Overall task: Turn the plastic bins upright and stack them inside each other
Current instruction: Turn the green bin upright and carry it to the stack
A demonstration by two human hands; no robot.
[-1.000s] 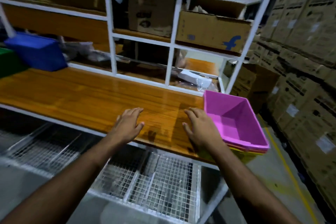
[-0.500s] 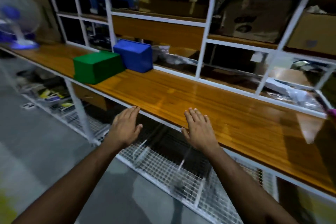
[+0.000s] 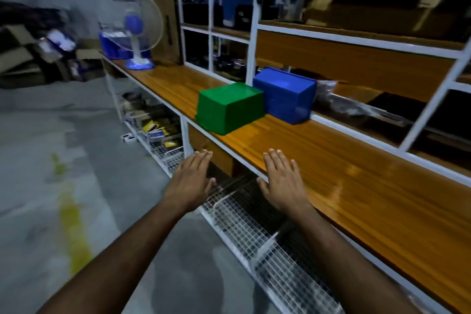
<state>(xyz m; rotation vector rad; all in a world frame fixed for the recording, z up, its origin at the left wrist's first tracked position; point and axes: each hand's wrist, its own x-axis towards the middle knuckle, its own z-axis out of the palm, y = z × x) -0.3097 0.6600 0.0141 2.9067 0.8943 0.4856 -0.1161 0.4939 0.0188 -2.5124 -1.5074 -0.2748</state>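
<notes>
While the long wooden desk point(image 3: 318, 150) runs away from me toward its far-left end, I still have both upside-down bins to deal with, and neither is in reach yet. I see the green bin point(image 3: 229, 107) bottom-up at the desk's front edge, its rim flat on the wood, and the blue bin point(image 3: 286, 94) just beside it toward the back edge, also inverted; I cannot tell whether their walls touch.

I judge the step in hand to be the approach to the green one. To do it well, I would bring one hand to each short side, grip low at the rim, and roll it toward me so it lands upright on the wood, well inside the front edge it now sits so close to.

My left hand point(image 3: 190, 181) hangs off the desk, above the wire rack point(image 3: 254, 232) below, fingers straight and spread flat, holding nothing. My right hand point(image 3: 283, 181) hovers over the front edge, likewise flat, open and empty.
</notes>
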